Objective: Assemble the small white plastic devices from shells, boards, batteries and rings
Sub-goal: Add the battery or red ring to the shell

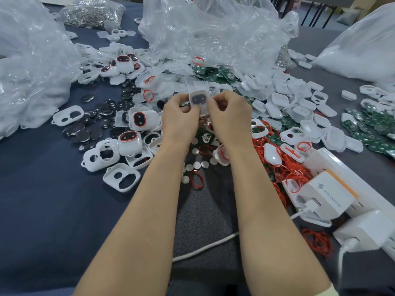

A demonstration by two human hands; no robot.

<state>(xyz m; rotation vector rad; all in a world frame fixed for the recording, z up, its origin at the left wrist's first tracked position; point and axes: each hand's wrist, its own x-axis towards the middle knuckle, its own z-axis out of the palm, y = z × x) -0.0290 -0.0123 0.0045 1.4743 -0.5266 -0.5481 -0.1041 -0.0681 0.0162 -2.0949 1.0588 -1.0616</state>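
1. Dark blue cloth table: clear plastic bags far; loose white shells, green boards and red rings right.
2. White device: held above the centre heap, dark window facing the camera, long axis near-to-far.
3. Left hand and right hand: curled fingers pinch its sides; lower end hidden, apparently behind the thumbs.

Plain dark navy on the cloth table cover. White with a dark grey face on the small rounded plastic shell at centre. Bright red on thin rubber rings at four o'clock, green on circuit boards at one, glossy black on coin batteries at nine.
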